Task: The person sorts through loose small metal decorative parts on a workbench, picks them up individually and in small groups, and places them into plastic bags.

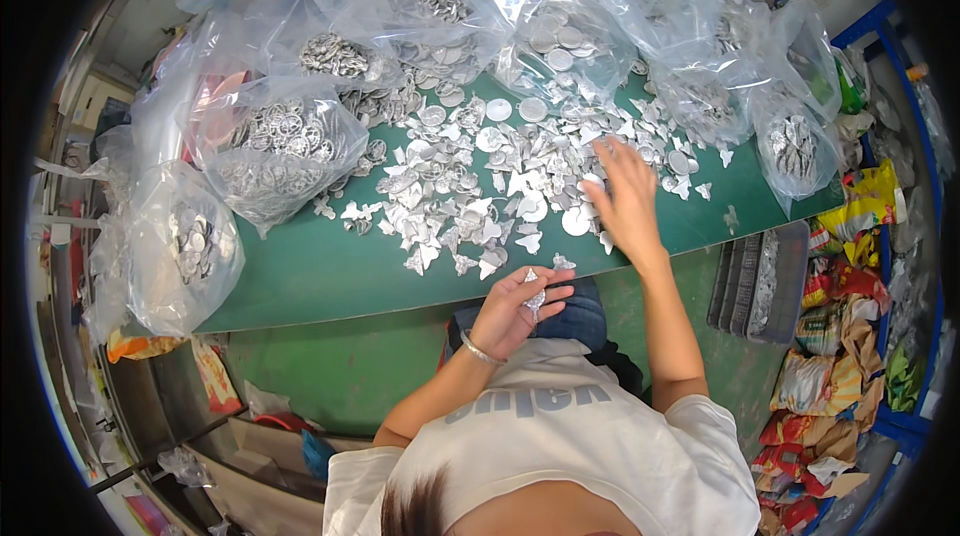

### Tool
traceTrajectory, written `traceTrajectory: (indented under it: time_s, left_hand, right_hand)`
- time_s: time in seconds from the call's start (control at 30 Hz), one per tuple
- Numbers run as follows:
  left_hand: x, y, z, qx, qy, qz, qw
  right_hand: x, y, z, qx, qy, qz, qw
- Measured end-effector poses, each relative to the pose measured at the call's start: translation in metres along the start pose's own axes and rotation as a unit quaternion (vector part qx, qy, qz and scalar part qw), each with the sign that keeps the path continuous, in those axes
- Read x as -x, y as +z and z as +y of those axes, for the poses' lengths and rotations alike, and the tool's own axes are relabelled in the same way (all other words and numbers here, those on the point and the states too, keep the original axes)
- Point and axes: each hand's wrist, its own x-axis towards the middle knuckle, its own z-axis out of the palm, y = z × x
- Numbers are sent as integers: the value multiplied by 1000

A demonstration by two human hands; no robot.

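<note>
Across the middle of the green tabletop (330, 286) spreads a heap of small silver metal pieces (430, 196), some round, some pointed or irregular. My left hand (515, 311), with a bangle at the wrist, is at the table's near edge. Its curled fingers hold a few silver metal pieces (533, 293); one more piece (564, 262) lies just beyond the fingertips. My right hand (625, 198) reaches over the heap's right side, fingers bent down among the pieces. A pale piece (593, 179) shows by its thumb and forefinger; whether it is gripped I cannot tell.
Clear plastic bags of similar parts (290, 136) ring the table's back and sides, one bag (185, 246) at the left edge. Grey plastic baskets (760, 281) stand right of the table on the floor. Colourful packages (815, 376) fill a blue rack (905, 426) at far right.
</note>
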Motion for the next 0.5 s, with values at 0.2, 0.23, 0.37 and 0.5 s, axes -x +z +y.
traceTrajectory:
  time_s: [0.2,0.23,0.37,0.5]
  left_hand:
    - [24,-3,22,-113,21,-195,974]
    - [42,9,40,-217,76,-238,944]
    - [108,51,113,-482,304,-546,615]
    - [204,36,119,-477,203,-738,432]
  right_hand:
    - [30,29,-49,-99,-65,-151,981]
    - [33,36,-51,-123,-70,-120,983]
    - [37,36,-56,-136,-120,-151,972]
    - [33,20,-34,-137,-84,-17,987]
